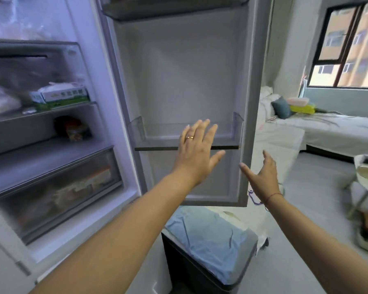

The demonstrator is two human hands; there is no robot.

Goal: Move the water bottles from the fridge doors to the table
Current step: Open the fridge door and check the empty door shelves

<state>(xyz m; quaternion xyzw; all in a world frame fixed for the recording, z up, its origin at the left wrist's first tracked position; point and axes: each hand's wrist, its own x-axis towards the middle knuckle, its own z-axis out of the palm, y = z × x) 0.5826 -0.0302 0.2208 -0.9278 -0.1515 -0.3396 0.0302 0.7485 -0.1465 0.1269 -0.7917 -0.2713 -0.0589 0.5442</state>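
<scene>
I have one view only, from the head-worn wide-angle camera. It faces forward and slightly down, close to the open fridge door [179, 81], with both forearms entering from the lower edge. Fridge shelves [40, 115] fill the left; a bed [327, 132] lies far right.

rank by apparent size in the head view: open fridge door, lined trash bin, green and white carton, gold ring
1. open fridge door
2. lined trash bin, though nearer the camera
3. green and white carton
4. gold ring
</scene>
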